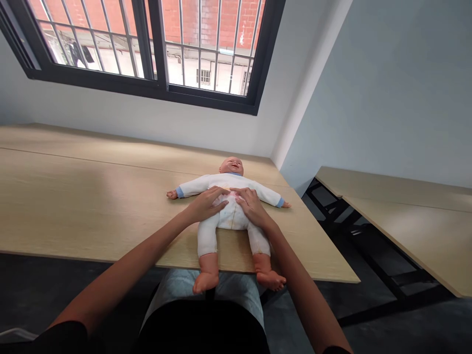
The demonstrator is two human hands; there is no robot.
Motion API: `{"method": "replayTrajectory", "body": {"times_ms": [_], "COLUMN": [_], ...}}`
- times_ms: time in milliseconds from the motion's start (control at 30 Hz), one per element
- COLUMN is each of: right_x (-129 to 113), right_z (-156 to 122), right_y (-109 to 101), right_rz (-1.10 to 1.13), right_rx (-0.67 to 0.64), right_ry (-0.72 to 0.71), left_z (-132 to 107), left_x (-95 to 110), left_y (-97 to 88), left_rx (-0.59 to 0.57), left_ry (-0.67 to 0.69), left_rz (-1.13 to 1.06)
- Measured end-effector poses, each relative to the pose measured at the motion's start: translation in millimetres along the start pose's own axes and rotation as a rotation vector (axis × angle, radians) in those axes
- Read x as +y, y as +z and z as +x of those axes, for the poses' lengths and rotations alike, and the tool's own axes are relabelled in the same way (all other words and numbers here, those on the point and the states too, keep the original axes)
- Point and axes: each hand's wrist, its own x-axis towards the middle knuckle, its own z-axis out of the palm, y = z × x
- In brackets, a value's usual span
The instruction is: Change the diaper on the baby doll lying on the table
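Note:
A baby doll (pixel 229 216) in a white suit with blue cuffs lies on its back on the wooden table (pixel 92 196), head toward the window, bare feet hanging over the near edge. My left hand (pixel 206 204) rests on the doll's belly from the left, fingers lying flat and together. My right hand (pixel 252 204) rests on the belly from the right, fingers also flat, their tips at a pinkish patch in the middle of the suit. Neither hand grips anything that I can see.
A barred window (pixel 155 44) runs along the far wall. A second wooden table (pixel 405 216) stands to the right across a dark gap with a black metal frame (pixel 354 231). My lap is just under the doll's feet.

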Motion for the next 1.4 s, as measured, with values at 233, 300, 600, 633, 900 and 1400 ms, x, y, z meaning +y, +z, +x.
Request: {"method": "replayTrajectory", "body": {"times_ms": [233,300,600,633,900,1400], "right_x": [0,-1,-9,-10,-19,-4], "right_z": [0,1,-54,-64,-80,-79], "right_y": [0,-5,-20,-17,-4,-9], "right_rz": [0.014,0.081,0.102,0.053,-0.099,0.062], "right_rx": [-0.002,0.048,0.422,0.391,0.274,0.256], "right_ry": [-0.002,-0.001,0.129,0.132,0.122,0.167], "left_z": [-1,0,-31,-38,-43,-44], "left_x": [1,2,12,14,31,24], "left_y": [0.2,-1.5,-8.5,-5.9,13.0,9.9], "left_rx": [-0.033,-0.005,0.173,0.169,0.125,0.121], "left_ry": [-0.057,-0.062,-0.130,-0.141,-0.294,-0.289], "left_rz": [-0.026,-0.039,0.005,-0.010,0.040,-0.059]}}
